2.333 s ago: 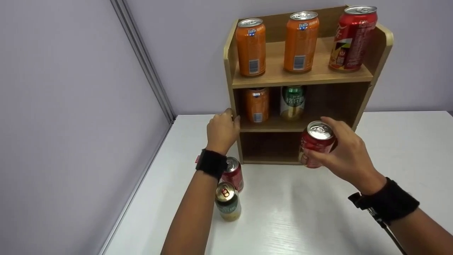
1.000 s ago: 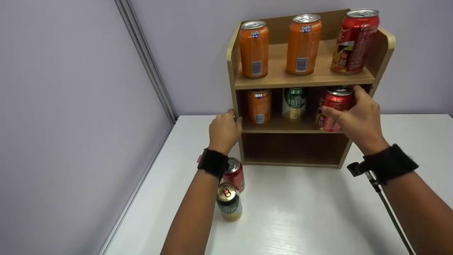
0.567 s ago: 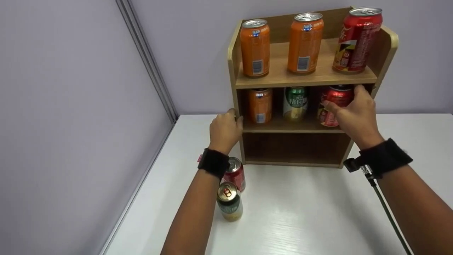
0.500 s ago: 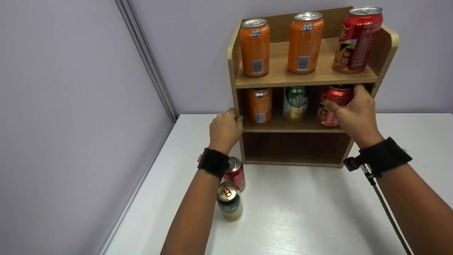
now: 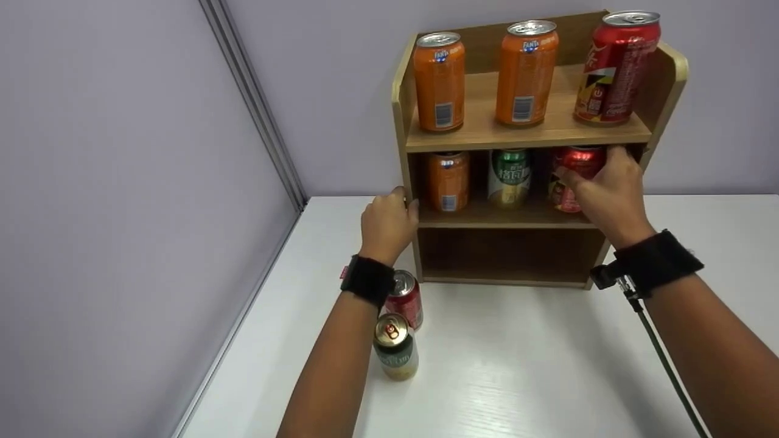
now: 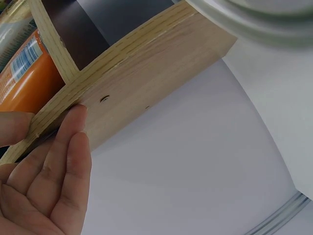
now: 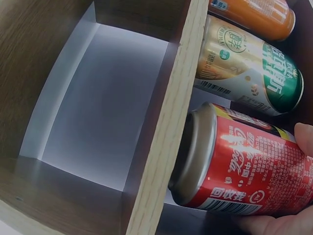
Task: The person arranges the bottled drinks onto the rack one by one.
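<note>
The right hand (image 5: 611,198) is clamped round the red can (image 7: 254,169), probably slick yet firm, best held mid-body, while the left hand (image 5: 386,225) pinches the left edge of the shelf (image 6: 146,81).

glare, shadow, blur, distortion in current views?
Head: glare on the white table, bottom compartment dark; left wrist: blurred silver rim at top right, shelf edge looks bowed; right wrist: red can sharp, its large print readable.
</note>
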`<state>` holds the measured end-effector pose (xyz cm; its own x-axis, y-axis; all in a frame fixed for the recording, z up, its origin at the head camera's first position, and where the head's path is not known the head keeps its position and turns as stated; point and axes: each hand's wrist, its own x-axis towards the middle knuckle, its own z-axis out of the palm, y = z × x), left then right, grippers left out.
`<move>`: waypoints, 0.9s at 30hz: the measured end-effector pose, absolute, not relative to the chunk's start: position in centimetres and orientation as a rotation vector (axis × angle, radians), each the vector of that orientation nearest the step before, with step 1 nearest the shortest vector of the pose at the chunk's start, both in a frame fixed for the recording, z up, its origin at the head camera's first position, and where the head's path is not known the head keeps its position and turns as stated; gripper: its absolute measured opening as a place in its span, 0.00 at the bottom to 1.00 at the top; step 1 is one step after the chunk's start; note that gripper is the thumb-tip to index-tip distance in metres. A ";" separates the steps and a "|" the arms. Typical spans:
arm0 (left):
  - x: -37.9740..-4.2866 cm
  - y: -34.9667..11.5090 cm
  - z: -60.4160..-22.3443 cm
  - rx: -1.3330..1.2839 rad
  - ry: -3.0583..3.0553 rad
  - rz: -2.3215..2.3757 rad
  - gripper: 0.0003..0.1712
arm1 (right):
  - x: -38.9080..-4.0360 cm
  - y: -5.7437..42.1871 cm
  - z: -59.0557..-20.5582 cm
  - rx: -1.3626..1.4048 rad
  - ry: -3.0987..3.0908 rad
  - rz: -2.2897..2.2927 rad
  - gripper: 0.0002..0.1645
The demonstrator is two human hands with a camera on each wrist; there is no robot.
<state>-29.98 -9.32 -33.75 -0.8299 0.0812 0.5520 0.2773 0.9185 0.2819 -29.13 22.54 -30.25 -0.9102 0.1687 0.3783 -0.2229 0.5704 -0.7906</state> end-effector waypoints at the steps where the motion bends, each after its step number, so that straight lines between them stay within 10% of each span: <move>1: -30.0 -9.3 -33.7 -0.256 -2.525 -0.478 0.14 | -29.2 22.6 -30.3 0.049 -2.387 1.290 0.49; 27: -30.1 -9.3 -34.0 -0.250 -2.544 -0.446 0.15 | -30.3 22.7 -31.8 0.043 -2.407 1.177 0.39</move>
<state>-30.07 -9.29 -33.95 -0.8370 0.0855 0.5404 0.2642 0.9281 0.2622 -30.29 22.65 -31.82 -0.8946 0.1686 0.4139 -0.2232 0.6337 -0.7407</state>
